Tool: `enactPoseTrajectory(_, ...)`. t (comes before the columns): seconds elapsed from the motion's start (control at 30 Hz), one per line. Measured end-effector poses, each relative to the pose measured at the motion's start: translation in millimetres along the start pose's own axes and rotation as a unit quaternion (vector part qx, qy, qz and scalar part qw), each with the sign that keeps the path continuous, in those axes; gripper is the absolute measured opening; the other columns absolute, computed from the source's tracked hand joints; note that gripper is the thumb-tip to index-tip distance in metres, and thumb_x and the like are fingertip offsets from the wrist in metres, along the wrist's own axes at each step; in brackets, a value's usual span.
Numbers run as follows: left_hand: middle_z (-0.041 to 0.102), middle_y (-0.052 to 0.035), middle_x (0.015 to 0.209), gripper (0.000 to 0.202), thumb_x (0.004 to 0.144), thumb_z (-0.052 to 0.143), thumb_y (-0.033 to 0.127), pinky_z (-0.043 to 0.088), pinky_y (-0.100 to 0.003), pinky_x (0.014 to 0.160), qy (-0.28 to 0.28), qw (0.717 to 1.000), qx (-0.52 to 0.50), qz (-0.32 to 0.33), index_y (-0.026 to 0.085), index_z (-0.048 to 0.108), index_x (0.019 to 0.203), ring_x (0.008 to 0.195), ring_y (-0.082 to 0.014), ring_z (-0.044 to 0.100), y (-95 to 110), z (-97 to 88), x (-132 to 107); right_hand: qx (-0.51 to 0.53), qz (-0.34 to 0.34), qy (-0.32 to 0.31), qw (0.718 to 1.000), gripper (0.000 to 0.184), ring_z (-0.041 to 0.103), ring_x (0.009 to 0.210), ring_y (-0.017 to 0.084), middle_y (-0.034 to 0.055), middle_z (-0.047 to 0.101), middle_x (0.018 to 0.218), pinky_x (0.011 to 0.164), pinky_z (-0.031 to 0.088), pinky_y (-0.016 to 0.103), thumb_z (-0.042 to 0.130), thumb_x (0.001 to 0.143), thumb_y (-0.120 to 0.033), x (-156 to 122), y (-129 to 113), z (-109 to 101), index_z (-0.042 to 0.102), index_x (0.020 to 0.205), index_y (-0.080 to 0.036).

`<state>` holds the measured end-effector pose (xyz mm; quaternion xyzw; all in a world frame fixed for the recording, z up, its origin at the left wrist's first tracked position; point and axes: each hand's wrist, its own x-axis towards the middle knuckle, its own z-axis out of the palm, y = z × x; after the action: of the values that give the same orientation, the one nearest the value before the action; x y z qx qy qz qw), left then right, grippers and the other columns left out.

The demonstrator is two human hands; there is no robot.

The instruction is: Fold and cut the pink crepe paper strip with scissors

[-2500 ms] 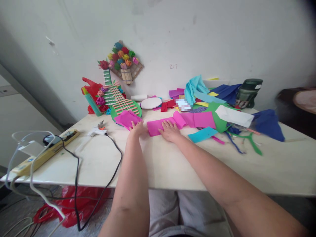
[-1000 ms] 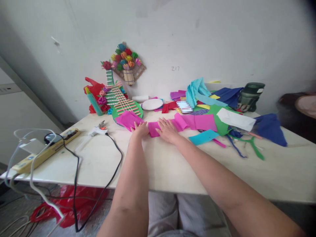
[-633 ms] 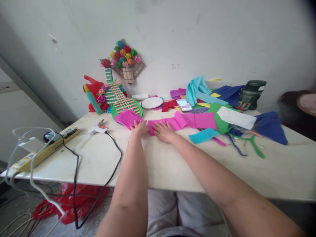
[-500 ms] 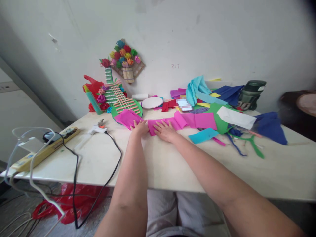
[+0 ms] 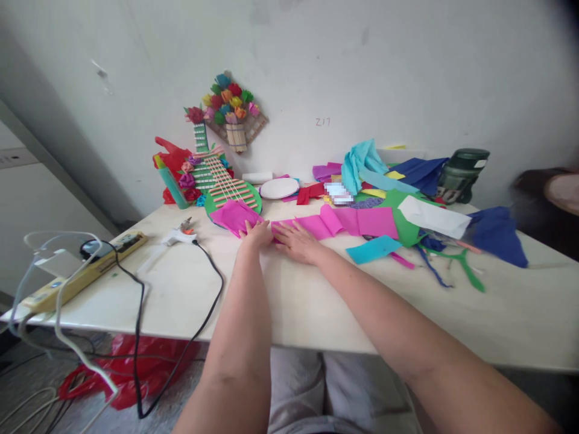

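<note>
A long strip of magenta crepe paper (image 5: 344, 220) lies across the middle of the pale table (image 5: 280, 295). My right hand (image 5: 296, 242) lies flat on the strip's left end, fingers stretched out and pressing it down. My left hand (image 5: 256, 233) rests just beside it, fingers out, touching the strip's left edge and a second folded magenta sheet (image 5: 233, 216). Neither hand grips anything.
A glue gun (image 5: 176, 239) with a black cord, and a power strip (image 5: 76, 277) with cables, lie at the left. A paper guitar craft (image 5: 217, 181) and flower basket (image 5: 230, 114) stand behind. Coloured paper scraps (image 5: 407, 199) and a dark green jar (image 5: 459, 175) fill the right side.
My right hand has slid leftward along the magenta strip toward my left hand, smoothing it flat. My left hand has stayed at the strip's left end.
</note>
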<state>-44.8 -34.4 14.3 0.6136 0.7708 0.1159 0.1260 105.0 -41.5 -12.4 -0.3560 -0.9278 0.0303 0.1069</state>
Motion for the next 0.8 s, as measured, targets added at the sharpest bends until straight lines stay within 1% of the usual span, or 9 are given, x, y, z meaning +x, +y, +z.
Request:
enactPoseTrajectory(0.07, 0.031, -0.0023, 0.147, 0.063, 0.077, 0.052, 0.032, 0.008, -0.062, 0.106, -0.01, 1.0, 0.01, -0.013, 0.03, 0.037, 0.138, 0.138, -0.0363, 0.002, -1, 1.4, 1, 0.029, 0.006, -0.033, 0.999, 0.06, 0.016, 0.139, 0.019, 0.0041, 0.024, 0.15, 0.113, 0.007, 0.041, 0.019, 0.093, -0.048, 0, 0, 2, 0.026, 0.144, -0.018)
enactPoseTrajectory(0.17, 0.031, -0.0021, 0.147, 0.067, 0.076, 0.052, 0.034, 0.006, -0.061, 0.107, -0.019, 0.999, 0.019, -0.017, 0.03, 0.033, 0.14, 0.138, -0.0353, -0.002, -4, 3.5, 3, 0.044, 0.036, -0.052, 0.997, 0.061, 0.014, 0.139, 0.022, 0.0016, 0.022, 0.151, 0.112, 0.009, 0.045, 0.016, 0.092, -0.052, -1, 2, 3, 0.025, 0.144, -0.021)
enactPoseTrajectory(0.3, 0.03, -0.0031, 0.147, 0.068, 0.076, 0.053, 0.037, 0.006, -0.063, 0.106, -0.026, 0.999, 0.019, -0.013, 0.029, 0.033, 0.14, 0.138, -0.0364, -0.002, -6, 3.5, 7, 0.033, 0.055, -0.067, 0.996, 0.061, 0.01, 0.14, 0.025, 0.0002, 0.018, 0.152, 0.111, 0.007, 0.048, 0.016, 0.091, -0.053, -4, 2, -1, 0.023, 0.144, -0.025)
enactPoseTrajectory(0.5, 0.027, -0.0039, 0.149, 0.068, 0.076, 0.053, 0.038, 0.007, -0.063, 0.106, -0.044, 0.998, 0.03, -0.025, 0.029, 0.033, 0.141, 0.138, -0.0361, -0.003, -3, -1.0, 6, 0.039, 0.079, -0.087, 0.992, 0.063, 0.005, 0.14, 0.027, 0.0017, 0.014, 0.153, 0.11, 0.004, 0.05, 0.016, 0.09, -0.056, -7, -3, -9, 0.022, 0.145, -0.027)
enactPoseTrajectory(0.63, 0.027, -0.0038, 0.149, 0.069, 0.076, 0.053, 0.039, 0.007, -0.064, 0.105, -0.046, 0.998, 0.025, -0.023, 0.029, 0.033, 0.14, 0.138, -0.0361, -0.003, -3, -1.6, 6, 0.047, 0.083, -0.086, 0.992, 0.064, 0.005, 0.14, 0.027, 0.0024, 0.016, 0.153, 0.11, 0.004, 0.052, 0.015, 0.09, -0.057, -7, -3, -10, 0.022, 0.145, -0.026)
enactPoseTrajectory(0.73, 0.028, -0.0038, 0.148, 0.069, 0.075, 0.053, 0.039, 0.008, -0.064, 0.105, -0.042, 0.999, 0.019, -0.02, 0.028, 0.034, 0.14, 0.138, -0.0369, -0.002, -4, -0.2, 7, 0.052, 0.087, -0.092, 0.991, 0.064, 0.003, 0.14, 0.028, 0.0014, 0.013, 0.153, 0.109, 0.003, 0.055, 0.015, 0.089, -0.058, -7, -2, -9, 0.021, 0.145, -0.028)
enactPoseTrajectory(0.8, 0.028, -0.0041, 0.148, 0.068, 0.075, 0.053, 0.037, 0.009, -0.063, 0.105, -0.039, 0.999, 0.016, -0.021, 0.028, 0.035, 0.14, 0.138, -0.0364, -0.002, -5, 1.0, 8, 0.055, 0.087, -0.091, 0.991, 0.065, 0.002, 0.14, 0.028, 0.0011, 0.013, 0.153, 0.109, 0.003, 0.055, 0.016, 0.089, -0.059, -7, -1, -8, 0.02, 0.145, -0.027)
